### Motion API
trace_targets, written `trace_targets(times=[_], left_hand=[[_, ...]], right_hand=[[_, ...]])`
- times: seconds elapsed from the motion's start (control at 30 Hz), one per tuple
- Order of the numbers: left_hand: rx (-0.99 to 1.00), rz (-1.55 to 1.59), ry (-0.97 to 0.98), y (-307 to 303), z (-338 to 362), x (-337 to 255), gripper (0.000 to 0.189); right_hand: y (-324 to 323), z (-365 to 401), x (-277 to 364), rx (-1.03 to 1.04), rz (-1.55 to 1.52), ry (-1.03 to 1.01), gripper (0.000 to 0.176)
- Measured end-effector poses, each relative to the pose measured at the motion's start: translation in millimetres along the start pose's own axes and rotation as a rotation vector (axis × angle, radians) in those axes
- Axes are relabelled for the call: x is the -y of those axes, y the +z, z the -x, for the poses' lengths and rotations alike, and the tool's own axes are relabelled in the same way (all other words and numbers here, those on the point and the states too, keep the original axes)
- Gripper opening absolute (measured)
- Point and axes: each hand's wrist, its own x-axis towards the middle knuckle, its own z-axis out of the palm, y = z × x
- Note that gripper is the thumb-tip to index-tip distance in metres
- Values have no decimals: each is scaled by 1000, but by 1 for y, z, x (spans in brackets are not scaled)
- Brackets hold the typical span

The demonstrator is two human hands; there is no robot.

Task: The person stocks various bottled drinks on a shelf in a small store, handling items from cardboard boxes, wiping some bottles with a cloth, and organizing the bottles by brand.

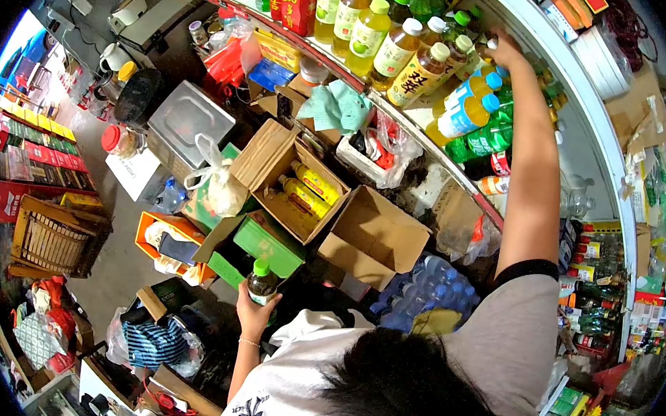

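My left hand is wrapped round a dark drink bottle with a green cap, held upright low in front of my body. My right arm stretches up to the drinks shelf. There my right hand curls at the back among the bottles, round what looks like a white-capped bottle mostly hidden by the fingers. Near this hand stand yellow bottles labelled in Chinese, orange drinks with blue caps and a green bottle lying tilted.
Below the shelf are an open carton and another carton holding yellow bottles. A green box and blue-wrapped bottles sit close to my body. The shelf's red front edge runs beneath my right arm.
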Motion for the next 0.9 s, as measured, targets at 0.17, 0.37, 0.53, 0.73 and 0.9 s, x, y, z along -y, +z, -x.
trace_targets(times=[0.17,0.37,0.53,0.73,0.9], left_hand=[[-20,75,-65,0,0,13,61],[-2,-4,-81,-4,-10,-1,61],[56,25,-85,2,-20,2,60],[127,6,-58,1,-27,-5,63],[134,39,-41,0,-29,-10,62]], right_hand=[[19,-20,-4,85,91,106,58],[5,-6,-8,-18,175,-84,38],[7,-9,-20,-140,75,-84,33],[7,-4,-9,-164,95,-14,33],[12,-13,-9,-29,14,-56,29]])
